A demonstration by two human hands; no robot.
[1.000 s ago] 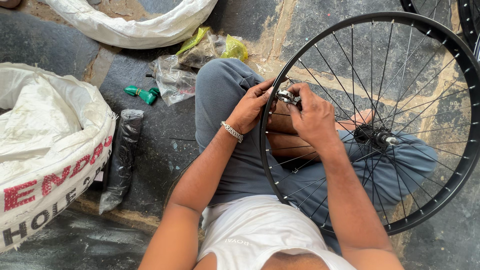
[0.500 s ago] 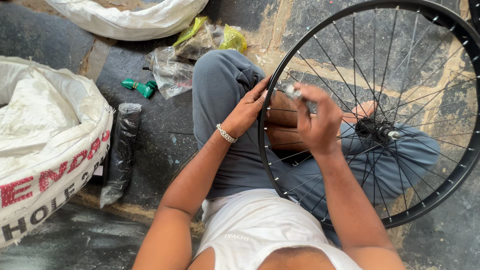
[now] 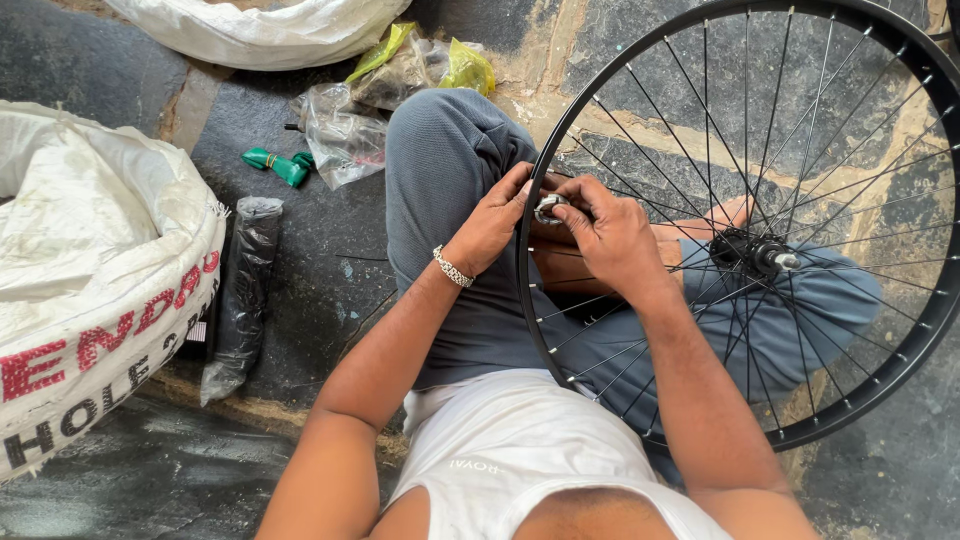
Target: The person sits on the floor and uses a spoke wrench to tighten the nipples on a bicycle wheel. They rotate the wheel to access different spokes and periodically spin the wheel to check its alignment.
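At nine o'clock I have the big white woven sack [image 3: 95,290], slumped on the stone floor [image 3: 300,300]; just right of it a black plastic bag [image 3: 243,295] lies lengthwise; up at eleven o'clock, green valve caps [image 3: 275,165] beside a clear plastic bag [image 3: 340,140]; now to centre: my left hand [image 3: 492,222], bracelet [image 3: 452,267] at the wrist, is curled narrow against the black wheel rim [image 3: 528,290], fingers steadying a small round metal tool [image 3: 549,209]; my right hand [image 3: 605,232] is pinched shut on that same tool from the three o'clock side; the wheel lies across my lap, hub [image 3: 755,252] at three o'clock, spokes fanning out.

Risk, as I judge it: the tool is small and held only by fingertips; a slip off the spoke nipple could round it or drop the tool through the spokes; the wheel rests loosely on my knees, so a hard twist could tip it.

Against half a second ago: the right hand has dropped lower and closed over the tool, which stuck out past the fingers then; the left hand has moved in to touch it.
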